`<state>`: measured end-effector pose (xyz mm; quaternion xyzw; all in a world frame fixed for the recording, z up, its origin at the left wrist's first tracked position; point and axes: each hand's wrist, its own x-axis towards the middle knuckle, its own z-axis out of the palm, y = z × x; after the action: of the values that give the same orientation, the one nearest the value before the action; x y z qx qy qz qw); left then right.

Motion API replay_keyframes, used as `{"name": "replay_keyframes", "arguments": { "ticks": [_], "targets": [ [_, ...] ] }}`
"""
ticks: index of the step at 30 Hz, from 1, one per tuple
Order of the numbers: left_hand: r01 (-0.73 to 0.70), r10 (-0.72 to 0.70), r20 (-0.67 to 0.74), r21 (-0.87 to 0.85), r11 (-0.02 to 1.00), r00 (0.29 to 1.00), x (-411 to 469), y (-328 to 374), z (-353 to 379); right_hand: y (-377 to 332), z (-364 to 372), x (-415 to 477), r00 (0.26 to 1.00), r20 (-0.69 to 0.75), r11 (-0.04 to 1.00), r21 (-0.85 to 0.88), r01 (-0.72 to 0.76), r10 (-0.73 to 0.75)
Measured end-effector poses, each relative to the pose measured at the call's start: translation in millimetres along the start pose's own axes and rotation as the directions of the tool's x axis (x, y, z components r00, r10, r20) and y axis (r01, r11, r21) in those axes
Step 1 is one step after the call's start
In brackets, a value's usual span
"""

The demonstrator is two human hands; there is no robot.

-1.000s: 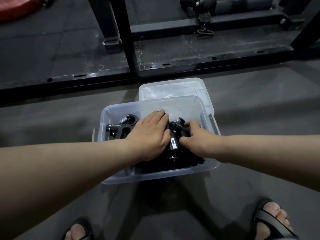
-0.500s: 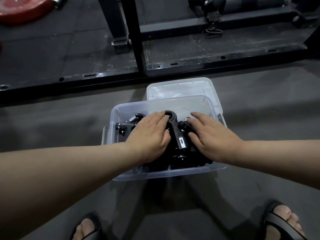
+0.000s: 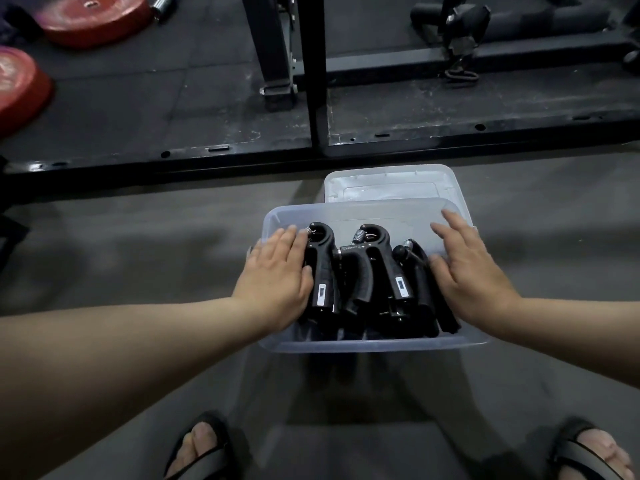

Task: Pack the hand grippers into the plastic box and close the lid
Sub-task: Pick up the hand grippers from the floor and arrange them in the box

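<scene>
Grey gym flooring (image 3: 138,244) fills the head view, with a black steel rack frame (image 3: 313,81) and red round weight plates (image 3: 93,15) behind. On it sits a clear rectangular plastic box (image 3: 374,345) with black spring hand grippers (image 3: 367,271) lying inside in a row. Its translucent lid (image 3: 388,183) lies just behind it. The left hand (image 3: 277,271) and right hand (image 3: 471,271) flank the row with straight, flat fingers, gripping nothing.

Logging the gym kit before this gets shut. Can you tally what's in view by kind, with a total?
Hand grippers: 3 showing in the box; any underneath are hidden
Plastic box: 1
Lid: 1, off, lying behind the box
Red weight plates: 2
Total: 7
</scene>
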<state>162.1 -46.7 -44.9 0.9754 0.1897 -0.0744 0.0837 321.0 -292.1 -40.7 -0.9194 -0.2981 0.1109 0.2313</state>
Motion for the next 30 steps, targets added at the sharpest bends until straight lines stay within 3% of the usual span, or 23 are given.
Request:
{"name": "replay_keyframes", "arguments": {
  "ticks": [4,9,13,16,20,25,30],
  "targets": [
    [-0.002,0.004,0.04,-0.056,0.998,0.999,-1,-2,-5,-2,-1,3,0.997,-0.028,0.997,0.021,-0.076,0.077],
    [-0.051,0.049,-0.053,-0.044,0.998,0.997,-10,-4,-12,-1,2,-2,0.978,0.139,0.942,-0.276,0.19,-0.157],
    [-0.039,0.034,-0.052,-0.085,0.996,0.998,-8,-1,-15,-4,0,-1,0.984,0.085,0.96,-0.218,0.175,-0.16],
    [0.047,-0.056,-0.049,-0.16,0.986,0.997,0,3,-22,-30,-5,1,0.959,0.017,0.952,-0.118,0.281,-0.281],
    [0.15,-0.138,-0.202,0.049,0.987,0.97,-1,-2,-34,-80,-3,1,0.918,0.117,0.904,-0.165,0.395,-0.38],
    [0.058,-0.053,-0.025,0.285,0.957,0.998,-28,-1,-21,-122,16,8,0.904,0.347,0.845,-0.377,0.378,-0.25],
    [0.036,-0.024,-0.045,0.292,0.956,0.999,-30,4,-22,-137,27,16,0.888,0.445,0.85,-0.419,0.319,-0.113]
  ]
}}
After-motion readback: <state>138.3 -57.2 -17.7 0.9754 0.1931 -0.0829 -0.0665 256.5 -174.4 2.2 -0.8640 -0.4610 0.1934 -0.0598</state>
